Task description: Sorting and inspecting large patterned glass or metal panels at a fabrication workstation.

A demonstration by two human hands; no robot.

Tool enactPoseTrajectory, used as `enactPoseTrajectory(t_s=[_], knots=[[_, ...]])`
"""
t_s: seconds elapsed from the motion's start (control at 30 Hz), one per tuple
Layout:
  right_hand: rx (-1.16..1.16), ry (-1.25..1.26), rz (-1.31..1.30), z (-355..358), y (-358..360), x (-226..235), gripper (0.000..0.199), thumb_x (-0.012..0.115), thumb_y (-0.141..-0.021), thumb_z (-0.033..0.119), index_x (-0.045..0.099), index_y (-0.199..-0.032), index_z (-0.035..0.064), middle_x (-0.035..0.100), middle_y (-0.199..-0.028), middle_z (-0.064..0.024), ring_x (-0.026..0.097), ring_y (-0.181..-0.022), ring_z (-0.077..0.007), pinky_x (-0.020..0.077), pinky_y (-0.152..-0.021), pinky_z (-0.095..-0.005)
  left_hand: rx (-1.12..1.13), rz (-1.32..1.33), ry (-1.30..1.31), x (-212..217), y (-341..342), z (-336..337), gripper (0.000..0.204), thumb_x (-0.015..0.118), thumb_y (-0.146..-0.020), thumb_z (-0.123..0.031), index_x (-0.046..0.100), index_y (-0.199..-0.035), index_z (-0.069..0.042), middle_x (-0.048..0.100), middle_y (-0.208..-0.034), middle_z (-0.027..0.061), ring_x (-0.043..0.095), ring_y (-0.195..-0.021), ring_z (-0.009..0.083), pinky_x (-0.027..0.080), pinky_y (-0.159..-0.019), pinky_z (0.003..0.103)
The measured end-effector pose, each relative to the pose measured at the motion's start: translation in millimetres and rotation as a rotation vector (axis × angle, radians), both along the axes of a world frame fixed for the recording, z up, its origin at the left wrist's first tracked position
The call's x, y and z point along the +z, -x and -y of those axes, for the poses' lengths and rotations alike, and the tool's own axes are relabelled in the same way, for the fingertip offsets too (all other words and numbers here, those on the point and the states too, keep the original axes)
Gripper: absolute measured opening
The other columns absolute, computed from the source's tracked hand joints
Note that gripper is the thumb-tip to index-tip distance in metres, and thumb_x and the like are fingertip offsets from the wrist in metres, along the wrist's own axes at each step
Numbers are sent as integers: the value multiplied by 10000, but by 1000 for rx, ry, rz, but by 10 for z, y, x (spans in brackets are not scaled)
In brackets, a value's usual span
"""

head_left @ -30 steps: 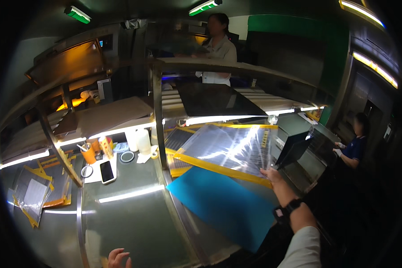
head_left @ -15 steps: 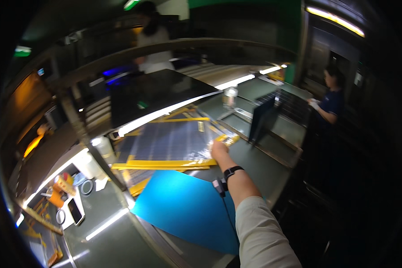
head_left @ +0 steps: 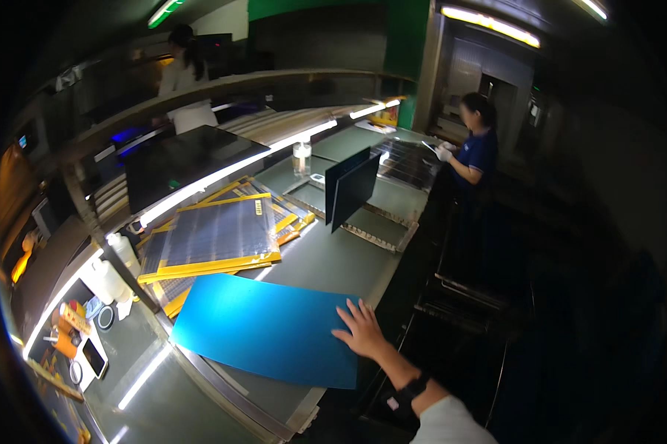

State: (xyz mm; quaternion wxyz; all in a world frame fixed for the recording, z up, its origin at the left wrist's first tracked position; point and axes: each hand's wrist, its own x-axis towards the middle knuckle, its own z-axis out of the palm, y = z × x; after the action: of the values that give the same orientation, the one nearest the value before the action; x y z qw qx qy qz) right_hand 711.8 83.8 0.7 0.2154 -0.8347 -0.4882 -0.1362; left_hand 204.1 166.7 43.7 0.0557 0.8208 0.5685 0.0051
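Observation:
A blue sheet (head_left: 267,325) lies across the near side of the grey-green worktable (head_left: 320,268). At its right end my right hand (head_left: 362,329) reaches over the edge, fingers spread, with a black band on the wrist. The fingertips are over or on the sheet; whether they press on it I cannot tell. Just beyond the sheet lies a stack of yellow-edged framed screens (head_left: 219,231), dark striped in the middle. My left hand is out of the picture.
Two dark panels (head_left: 352,192) stand upright in a metal rack on the table. A person (head_left: 478,148) in dark blue works at the far right. Bottles (head_left: 111,281), tape rolls and a phone (head_left: 94,358) sit at the left. A lit tube (head_left: 237,176) runs under a dark shelf.
My right hand has left the corner of the top framed screen and come back to the blue sheet's right end. The view has swung right.

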Motion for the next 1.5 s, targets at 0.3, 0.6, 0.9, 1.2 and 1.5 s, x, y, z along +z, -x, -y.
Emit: enactPoseTrajectory(t_s=[0.3, 0.6, 0.9, 1.2, 1.5], knots=[[32, -209, -18, 205, 223, -337, 408, 515, -873, 353, 535, -1226, 150, 385, -1351, -177, 309, -1258, -411, 286, -1033, -456, 16, 53, -48, 6, 114, 82, 698, 501, -845, -473, 278, -1397, -109, 146, -1477, 161, 88, -1355, 379, 98, -1024, 610], [-446, -165, -390, 554, 629, -176, 495, 617, -772, 502, 583, -860, 16, 602, -956, -155, 577, -891, -273, 470, -725, -390, 20, 97, -67, 19, 149, 111, 699, 513, -832, -495, 302, -1390, -129, 176, -1472, 141, 106, -1357, 357, 106, -1036, 593], [-195, -452, -1511, 483, 853, -359, 352, 659, -798, 368, 600, -689, 39, 551, -613, -25, 482, -494, -122, 379, -458, -257, 24, 128, -52, 54, 194, 125, 695, 520, -833, -484, 306, -1386, -123, 174, -1472, 145, 102, -1358, 353, 93, -1050, 574], [-148, -508, -1644, 871, 1057, -150, 284, 672, -792, 277, 621, -776, -2, 600, -692, -39, 555, -562, -136, 450, -510, -256, 37, 131, -43, 18, 233, 120, 699, 519, -829, -491, 308, -1386, -124, 168, -1474, 142, 84, -1362, 346, 79, -1054, 570], [-10, -717, -2009, 854, 1155, -499, 287, 575, -854, 112, 487, -1115, 35, 583, -994, -91, 597, -857, -237, 496, -694, -392, 8, 180, -144, -113, 304, 91, 686, 522, -813, -506, 341, -1371, -151, 209, -1459, 149, 144, -1344, 361, 115, -1028, 605]])
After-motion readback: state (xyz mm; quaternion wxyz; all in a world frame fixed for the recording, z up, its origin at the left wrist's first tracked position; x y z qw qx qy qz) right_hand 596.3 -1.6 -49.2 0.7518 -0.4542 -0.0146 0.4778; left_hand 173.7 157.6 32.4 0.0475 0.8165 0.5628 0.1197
